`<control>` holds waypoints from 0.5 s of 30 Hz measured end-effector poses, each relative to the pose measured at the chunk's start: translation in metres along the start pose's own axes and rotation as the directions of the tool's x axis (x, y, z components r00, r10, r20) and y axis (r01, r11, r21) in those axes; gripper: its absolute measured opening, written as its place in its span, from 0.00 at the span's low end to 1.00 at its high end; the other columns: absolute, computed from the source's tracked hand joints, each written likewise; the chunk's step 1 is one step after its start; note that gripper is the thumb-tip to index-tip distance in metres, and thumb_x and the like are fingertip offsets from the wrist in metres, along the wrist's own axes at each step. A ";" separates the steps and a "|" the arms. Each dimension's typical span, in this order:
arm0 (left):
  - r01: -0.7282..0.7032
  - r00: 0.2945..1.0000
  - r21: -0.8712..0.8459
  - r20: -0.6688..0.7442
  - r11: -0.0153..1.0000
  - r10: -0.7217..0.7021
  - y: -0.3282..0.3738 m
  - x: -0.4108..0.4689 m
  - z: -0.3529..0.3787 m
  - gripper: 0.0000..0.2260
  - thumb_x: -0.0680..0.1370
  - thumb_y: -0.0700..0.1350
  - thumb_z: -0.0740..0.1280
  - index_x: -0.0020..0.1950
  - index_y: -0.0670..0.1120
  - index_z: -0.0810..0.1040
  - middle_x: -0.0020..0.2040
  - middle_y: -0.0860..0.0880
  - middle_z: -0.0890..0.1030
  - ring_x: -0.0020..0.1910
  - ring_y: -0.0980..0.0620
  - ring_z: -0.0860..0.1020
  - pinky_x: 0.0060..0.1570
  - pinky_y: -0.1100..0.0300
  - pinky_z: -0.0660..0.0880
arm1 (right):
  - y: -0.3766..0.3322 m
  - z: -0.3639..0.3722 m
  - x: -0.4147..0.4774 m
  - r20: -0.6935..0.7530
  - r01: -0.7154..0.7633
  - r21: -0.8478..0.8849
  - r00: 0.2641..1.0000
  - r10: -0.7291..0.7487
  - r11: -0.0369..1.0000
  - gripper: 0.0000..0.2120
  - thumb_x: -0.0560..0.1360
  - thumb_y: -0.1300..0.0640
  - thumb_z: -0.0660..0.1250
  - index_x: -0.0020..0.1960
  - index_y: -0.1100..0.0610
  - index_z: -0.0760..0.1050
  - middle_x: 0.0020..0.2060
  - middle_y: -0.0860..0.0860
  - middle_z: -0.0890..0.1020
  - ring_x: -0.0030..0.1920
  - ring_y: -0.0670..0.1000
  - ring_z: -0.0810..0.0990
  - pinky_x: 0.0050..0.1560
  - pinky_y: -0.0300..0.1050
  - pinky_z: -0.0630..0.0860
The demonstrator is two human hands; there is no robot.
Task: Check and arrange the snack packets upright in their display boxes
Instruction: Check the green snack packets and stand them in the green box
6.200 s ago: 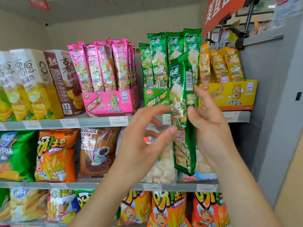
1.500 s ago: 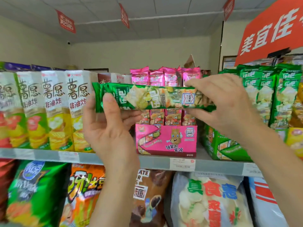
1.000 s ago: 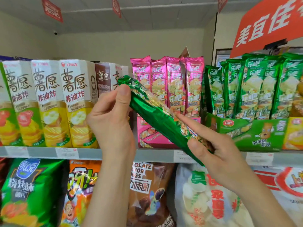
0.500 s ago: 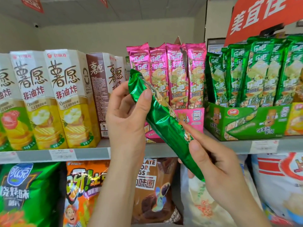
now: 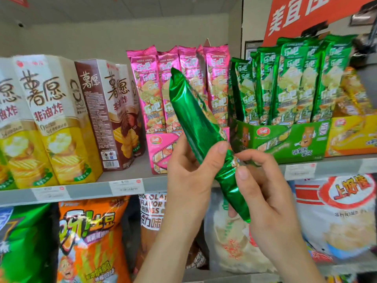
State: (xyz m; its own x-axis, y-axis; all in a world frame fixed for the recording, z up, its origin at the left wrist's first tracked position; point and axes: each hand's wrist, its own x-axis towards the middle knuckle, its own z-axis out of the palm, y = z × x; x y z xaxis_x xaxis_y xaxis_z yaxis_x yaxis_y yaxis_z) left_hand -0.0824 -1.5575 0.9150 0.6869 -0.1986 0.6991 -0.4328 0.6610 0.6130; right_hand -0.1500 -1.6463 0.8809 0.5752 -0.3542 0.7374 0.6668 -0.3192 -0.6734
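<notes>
- Head view: the person is checking one long, shiny green foil snack packet (image 5: 201, 129), holding it tilted in front of the upper grey metal shelf (image 5: 126, 185), its top end leaning up and left over the row of pink foil packets (image 5: 175, 86).
- The packet is sitting just left of the green cardboard display box (image 5: 285, 139), which I am taking as the landmark; the box is already carrying a row of matching green packets (image 5: 295, 82), all standing upright.
- The step in hand looks like inspection, not placing: the packet is out of its box and its plain side is turning toward the camera.
- The next move would probably call for swinging the packet upright and sliding it down into the green box among its matches, taking care not to knock the standing ones over.
- The left hand (image 5: 189, 176) is closing around the packet's middle, thumb pressing on the front and the fingers wrapping behind.
- The right hand (image 5: 265, 193) is gripping the lower end, left of and below the box; its fingers (image 5: 257, 156) are curling over the crinkled foil, thumb against it.
- Left of the green box, beyond the pink cardboard box (image 5: 161, 152), tall yellow and brown cartons (image 5: 67, 123) are standing on the same shelf.
</notes>
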 end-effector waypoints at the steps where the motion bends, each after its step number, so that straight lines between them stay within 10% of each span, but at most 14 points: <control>1: 0.012 1.000 0.002 0.009 1.000 -0.012 -0.002 -0.003 0.004 0.07 0.70 0.46 0.73 0.46 0.51 0.81 0.40 0.54 0.83 0.38 0.58 0.79 0.39 0.65 0.76 | 0.000 -0.004 0.000 -0.014 0.003 -0.005 1.000 -0.003 1.000 0.16 0.74 0.35 0.63 0.55 0.43 0.73 0.36 0.45 0.81 0.32 0.42 0.77 0.33 0.39 0.74; 5: 0.075 0.997 0.037 0.030 0.996 -0.076 -0.007 -0.014 0.015 0.07 0.69 0.45 0.73 0.46 0.49 0.80 0.39 0.54 0.83 0.37 0.59 0.79 0.38 0.66 0.76 | -0.001 -0.021 -0.003 -0.004 -0.047 -0.023 0.999 0.047 0.999 0.17 0.73 0.33 0.62 0.53 0.44 0.72 0.39 0.43 0.79 0.36 0.45 0.78 0.36 0.56 0.78; 11: 0.124 0.992 0.154 0.000 0.980 -0.125 -0.012 -0.033 0.039 0.05 0.69 0.47 0.73 0.44 0.50 0.83 0.39 0.54 0.84 0.39 0.60 0.81 0.38 0.67 0.76 | -0.006 -0.050 -0.009 0.058 -0.100 -0.011 0.993 0.101 0.995 0.18 0.71 0.30 0.63 0.52 0.40 0.71 0.44 0.45 0.81 0.39 0.45 0.80 0.40 0.43 0.78; 15: 0.115 0.982 0.142 -0.163 0.983 -0.092 -0.010 -0.037 0.054 0.07 0.70 0.51 0.72 0.45 0.50 0.82 0.39 0.53 0.83 0.38 0.57 0.80 0.37 0.64 0.76 | -0.008 -0.065 -0.018 0.205 -0.193 -0.020 0.960 0.192 0.981 0.20 0.70 0.31 0.65 0.57 0.38 0.72 0.43 0.49 0.81 0.38 0.56 0.80 0.40 0.64 0.78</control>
State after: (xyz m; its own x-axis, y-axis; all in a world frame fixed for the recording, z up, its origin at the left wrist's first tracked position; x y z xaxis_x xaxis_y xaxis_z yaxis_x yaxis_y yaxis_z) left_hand -0.1345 -1.5957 0.9029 0.8097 -0.1375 0.5705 -0.4292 0.5242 0.7355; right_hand -0.1967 -1.6944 0.8696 0.7775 -0.2209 0.5888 0.5341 -0.2622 -0.8037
